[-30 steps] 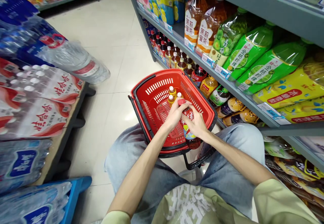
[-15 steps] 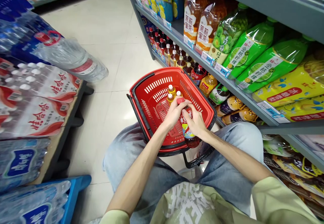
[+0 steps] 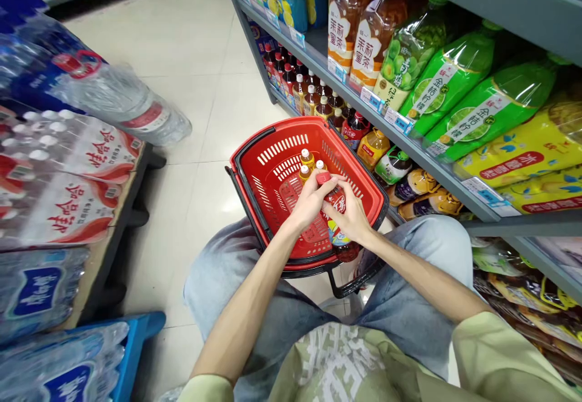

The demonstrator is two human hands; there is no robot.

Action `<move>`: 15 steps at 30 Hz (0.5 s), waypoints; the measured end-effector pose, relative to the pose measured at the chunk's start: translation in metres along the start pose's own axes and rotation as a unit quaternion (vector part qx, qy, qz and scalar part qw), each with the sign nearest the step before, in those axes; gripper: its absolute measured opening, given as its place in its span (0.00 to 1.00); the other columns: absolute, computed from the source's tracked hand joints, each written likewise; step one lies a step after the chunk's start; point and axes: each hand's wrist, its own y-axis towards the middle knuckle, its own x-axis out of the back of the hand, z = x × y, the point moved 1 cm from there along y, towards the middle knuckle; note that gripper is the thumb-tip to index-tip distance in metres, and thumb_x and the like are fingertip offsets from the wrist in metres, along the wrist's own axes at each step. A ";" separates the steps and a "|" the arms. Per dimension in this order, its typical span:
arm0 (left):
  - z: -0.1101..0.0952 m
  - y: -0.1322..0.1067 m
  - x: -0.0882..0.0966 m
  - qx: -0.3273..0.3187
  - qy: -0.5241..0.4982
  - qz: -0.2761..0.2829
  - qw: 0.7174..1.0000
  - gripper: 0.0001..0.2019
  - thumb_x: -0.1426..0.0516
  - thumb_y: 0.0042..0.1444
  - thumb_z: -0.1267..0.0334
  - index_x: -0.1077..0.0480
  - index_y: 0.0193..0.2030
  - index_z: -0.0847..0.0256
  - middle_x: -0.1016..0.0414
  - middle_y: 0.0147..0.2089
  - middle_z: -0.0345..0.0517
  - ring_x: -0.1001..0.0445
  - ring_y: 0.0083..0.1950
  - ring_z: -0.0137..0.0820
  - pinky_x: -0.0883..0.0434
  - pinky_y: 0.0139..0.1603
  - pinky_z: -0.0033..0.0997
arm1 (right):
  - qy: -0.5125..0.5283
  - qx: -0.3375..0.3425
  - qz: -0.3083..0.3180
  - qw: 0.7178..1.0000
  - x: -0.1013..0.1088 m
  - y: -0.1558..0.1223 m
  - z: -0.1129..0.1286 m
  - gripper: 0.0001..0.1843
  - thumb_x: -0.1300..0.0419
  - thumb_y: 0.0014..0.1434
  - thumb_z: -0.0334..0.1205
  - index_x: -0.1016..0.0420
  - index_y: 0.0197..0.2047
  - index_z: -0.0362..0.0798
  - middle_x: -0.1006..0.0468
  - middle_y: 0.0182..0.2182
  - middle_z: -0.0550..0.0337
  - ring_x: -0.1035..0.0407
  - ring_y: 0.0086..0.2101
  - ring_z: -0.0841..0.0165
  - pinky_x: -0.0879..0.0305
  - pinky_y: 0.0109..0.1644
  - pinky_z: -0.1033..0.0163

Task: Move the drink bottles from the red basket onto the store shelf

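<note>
A red shopping basket [image 3: 273,147] with black handles stands on the floor between my knees. Three small yellow-capped bottles [image 3: 308,165] stand upright inside it. Both hands hold a dark tea bottle [image 3: 337,205] with a red cap and red label over the basket's near right side. My left hand [image 3: 309,199] grips it near the neck. My right hand [image 3: 352,217] wraps round its body. The bottle's lower end hangs past the basket's near rim.
Grey shelves [image 3: 409,141] on the right carry large tea and juice bottles, with smaller bottles on the lower level. Shrink-wrapped packs of water bottles [image 3: 68,165] are stacked on a low stand at the left. A blue crate [image 3: 136,335] sits at lower left. Pale tiled floor [image 3: 191,56] runs ahead.
Both hands and the bottle have shifted slightly up and left in view, together with the basket. The grip on the bottle looks the same.
</note>
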 end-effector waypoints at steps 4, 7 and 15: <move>0.001 0.004 0.007 0.014 -0.065 -0.017 0.998 0.16 0.36 0.58 0.52 0.36 0.41 0.59 0.18 0.41 0.46 0.21 0.41 0.35 0.27 0.51 0.42 | 0.026 -0.046 0.035 0.998 -0.003 0.004 -0.006 0.41 0.27 0.49 0.49 0.39 0.61 0.50 0.22 0.54 0.51 0.24 0.50 0.58 0.28 0.55 0.52; -0.003 0.007 0.015 -0.015 -0.079 -0.047 0.996 0.18 0.35 0.56 0.51 0.36 0.41 0.59 0.18 0.36 0.46 0.20 0.37 0.35 0.25 0.45 0.39 | -0.021 -0.063 0.076 0.995 -0.006 0.004 -0.006 0.50 0.24 0.42 0.49 0.42 0.64 0.49 0.22 0.53 0.48 0.24 0.50 0.54 0.28 0.54 0.48; -0.026 0.001 0.013 -0.053 -0.141 -0.038 0.988 0.19 0.33 0.55 0.50 0.32 0.42 0.60 0.17 0.38 0.47 0.18 0.43 0.37 0.25 0.48 0.37 | 0.050 -0.021 0.055 0.997 -0.005 -0.004 0.005 0.33 0.27 0.47 0.46 0.32 0.54 0.48 0.20 0.45 0.53 0.24 0.42 0.59 0.28 0.49 0.51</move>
